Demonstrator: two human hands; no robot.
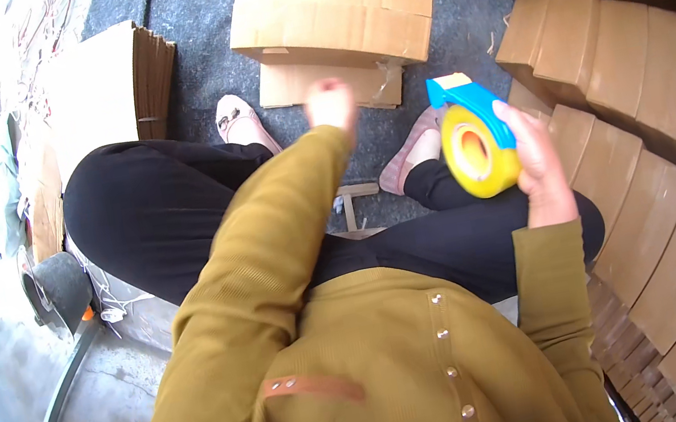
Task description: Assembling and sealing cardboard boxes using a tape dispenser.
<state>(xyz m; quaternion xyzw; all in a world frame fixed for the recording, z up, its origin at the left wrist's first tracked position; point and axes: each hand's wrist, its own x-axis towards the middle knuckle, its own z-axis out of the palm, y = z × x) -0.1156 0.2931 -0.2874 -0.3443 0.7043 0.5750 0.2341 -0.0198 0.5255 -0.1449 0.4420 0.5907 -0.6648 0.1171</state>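
The left arm, in a mustard-yellow ribbed sleeve, stretches forward and up across the lap, elbow nearly straight. The left hand [330, 104] is blurred, curled into a loose fist; whether it grips anything cannot be told. The right forearm rises from the lower right, wrist straight. The right hand [536, 165] is raised with its fingers [513, 126] wrapped closed around a handle.

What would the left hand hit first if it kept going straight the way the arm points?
Probably the folded cardboard box on the grey floor just beyond the left hand; the hand is blurred and depth is unclear.
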